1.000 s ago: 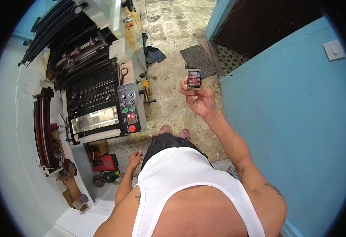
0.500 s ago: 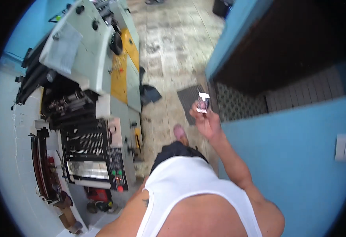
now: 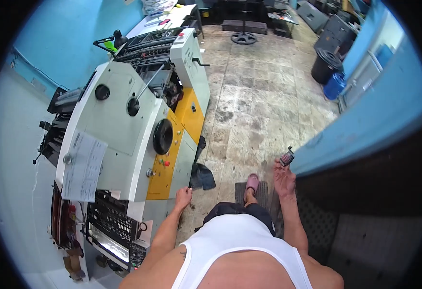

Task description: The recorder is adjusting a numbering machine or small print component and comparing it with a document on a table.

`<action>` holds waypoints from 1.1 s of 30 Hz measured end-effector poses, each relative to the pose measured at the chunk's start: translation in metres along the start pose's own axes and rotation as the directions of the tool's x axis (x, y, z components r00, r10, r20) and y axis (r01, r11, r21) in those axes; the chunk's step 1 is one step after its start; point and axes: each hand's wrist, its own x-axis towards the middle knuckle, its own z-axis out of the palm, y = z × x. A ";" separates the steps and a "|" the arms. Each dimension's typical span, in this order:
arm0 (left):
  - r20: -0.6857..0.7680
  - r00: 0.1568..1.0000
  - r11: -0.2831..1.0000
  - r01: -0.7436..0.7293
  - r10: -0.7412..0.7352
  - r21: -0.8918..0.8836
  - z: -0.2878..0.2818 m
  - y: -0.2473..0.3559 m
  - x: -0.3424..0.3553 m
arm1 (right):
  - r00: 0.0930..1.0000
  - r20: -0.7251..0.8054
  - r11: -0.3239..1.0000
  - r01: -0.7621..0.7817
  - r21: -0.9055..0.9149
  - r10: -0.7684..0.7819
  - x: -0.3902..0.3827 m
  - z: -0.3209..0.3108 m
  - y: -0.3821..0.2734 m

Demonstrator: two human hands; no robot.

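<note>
In my right hand point(image 3: 284, 182), raised beside the blue wall edge, is a small printed pack point(image 3: 287, 157) with dark and reddish patches. My fingers pinch its lower part, and its exact kind is unclear. My left hand point(image 3: 184, 197) hangs low at the side of a printing press point(image 3: 119, 96), with its fingers curled in. A tiny pale spot shows at those fingertips, too small to name. Between that hand and the press's yellow panel point(image 3: 160, 166) there is a slight gap.
The press lines my left, with a black handwheel point(image 3: 163, 137) and a hanging paper sheet point(image 3: 85, 166). A dark cloth point(image 3: 202, 177) lies on the tiled floor point(image 3: 249, 106). Ahead on the right stand a black bin point(image 3: 325, 66) and a blue container point(image 3: 334, 86). A dark doorway point(image 3: 365, 185) opens at my right.
The view has swung up and ahead, showing more floor and the room's far end. My left hand has come into view. The pack is still in my right hand, now tilted.
</note>
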 end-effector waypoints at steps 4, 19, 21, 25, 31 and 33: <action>-0.184 0.983 0.966 0.027 0.022 0.258 0.028 0.032 0.038 | 0.999 -0.036 0.999 -0.039 0.010 0.039 0.172 0.002 -0.047; -0.093 0.672 0.662 0.740 -0.735 0.117 0.112 0.198 0.331 | 0.948 0.120 0.954 -0.286 -0.090 0.295 0.739 0.049 -0.107; 0.252 0.779 0.816 0.570 -0.574 0.097 0.084 0.244 0.427 | 0.945 0.064 0.943 -0.314 -0.108 0.322 0.796 0.043 -0.124; -0.027 0.917 0.915 0.396 -0.399 -0.075 0.049 0.348 0.628 | 0.948 -0.035 0.914 -0.316 -0.255 0.318 0.905 0.048 -0.149; -0.105 0.981 0.935 0.123 -0.166 -0.332 -0.035 0.550 0.881 | 0.965 -0.029 0.864 -0.246 -0.438 0.260 1.088 0.029 -0.196; -0.129 0.981 0.937 0.092 -0.142 -0.337 -0.033 0.577 0.941 | 0.963 -0.034 0.859 -0.253 -0.446 0.266 1.161 0.013 -0.205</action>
